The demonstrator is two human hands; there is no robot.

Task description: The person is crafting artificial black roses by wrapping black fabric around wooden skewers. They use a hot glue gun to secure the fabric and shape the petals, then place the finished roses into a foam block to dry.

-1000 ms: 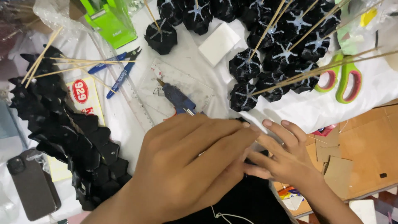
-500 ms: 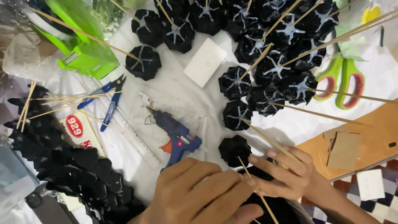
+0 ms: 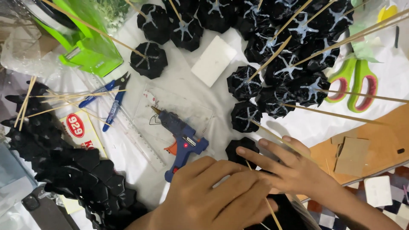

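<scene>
My left hand (image 3: 213,198) comes in from the bottom, its fingers curled over a black paper flower (image 3: 239,149) low in the middle. My right hand (image 3: 294,170) reaches in from the lower right, and its straight fingers press on the same flower. A thin wooden skewer (image 3: 272,213) runs from the flower down between the two hands. The hands hide most of the flower. A blue glue gun (image 3: 183,142) lies just left of my left hand on a clear sheet.
Several black paper flowers on skewers (image 3: 281,64) are piled at the top right. Green and pink scissors (image 3: 358,83) lie at the right, a white foam block (image 3: 213,59) at top centre, and blue pliers (image 3: 111,99) and a black folded paper strip (image 3: 64,162) at the left. Cardboard scraps (image 3: 351,155) lie lower right.
The view has shifted, so the hands sit lower in the frame. A black flower on a skewer now shows between my fingers, and the glue gun lies in full view.
</scene>
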